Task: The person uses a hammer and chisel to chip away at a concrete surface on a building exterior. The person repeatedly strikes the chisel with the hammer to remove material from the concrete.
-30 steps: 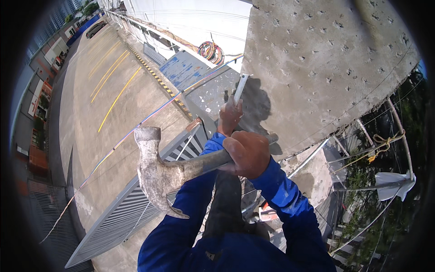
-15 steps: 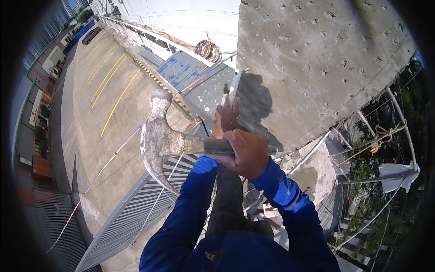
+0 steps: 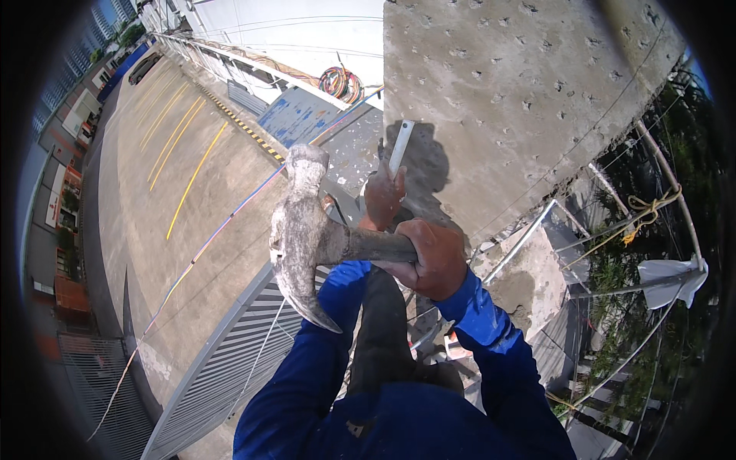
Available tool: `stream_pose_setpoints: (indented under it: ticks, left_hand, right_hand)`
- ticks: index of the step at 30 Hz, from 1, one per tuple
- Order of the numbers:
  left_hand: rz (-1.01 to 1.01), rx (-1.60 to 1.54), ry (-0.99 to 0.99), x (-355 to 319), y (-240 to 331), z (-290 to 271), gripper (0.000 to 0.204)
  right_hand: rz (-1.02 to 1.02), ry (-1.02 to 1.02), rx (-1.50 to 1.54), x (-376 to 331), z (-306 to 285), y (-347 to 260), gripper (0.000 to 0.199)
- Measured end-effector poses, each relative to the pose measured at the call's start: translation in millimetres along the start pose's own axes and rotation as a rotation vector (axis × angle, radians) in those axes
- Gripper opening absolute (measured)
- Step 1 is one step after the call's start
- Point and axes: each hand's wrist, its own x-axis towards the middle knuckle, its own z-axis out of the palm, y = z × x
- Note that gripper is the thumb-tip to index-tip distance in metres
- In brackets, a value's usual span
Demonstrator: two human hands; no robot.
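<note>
My right hand (image 3: 433, 259) is closed around the handle of a claw hammer (image 3: 300, 234), whose worn, dusty head points to the left, close to the camera. Beyond it, my left hand (image 3: 383, 193) grips a narrow, flat, pale metal bar (image 3: 400, 147) with a small hole near its upper end. The bar lies in front of a rough concrete wall (image 3: 529, 138) covered in small chipped pits. Whether the bar touches the wall cannot be told. My right hand and the hammer handle partly hide my left wrist.
Metal scaffold pipes (image 3: 521, 241) stand to the right, with a yellowish rope (image 3: 652, 205) tied to one. A coloured cable (image 3: 207, 244) crosses the left side. A striped corrugated sheet (image 3: 230, 360) and paved yard (image 3: 146, 207) lie below. Coiled hoses (image 3: 341, 84) hang beyond.
The hammer has shifted right relative to my left hand, its head now nearer my left forearm. The bar has turned slightly in my left hand, and the whole view has shifted a little.
</note>
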Motion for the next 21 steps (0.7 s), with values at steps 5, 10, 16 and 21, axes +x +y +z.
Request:
stream_pose_setpoints:
  ticks: [5,10,16,21]
  left_hand:
    - [0.195,0.016,0.152,6,-17,26,0.030]
    - [0.564,0.386,0.157,20,-99,62,0.030]
    - [0.139,-0.015,-0.018,-24,6,4,0.028]
    - [0.416,-0.075,0.173,-17,15,10,0.021]
  right_hand:
    - [0.096,-0.006,-0.217,-20,10,106,0.048]
    - [0.517,0.075,-0.166,-31,32,102,0.052]
    - [-0.064,0.125,0.002,-33,-8,12,0.039]
    - [0.630,0.005,-0.337,-68,2,143,0.050]
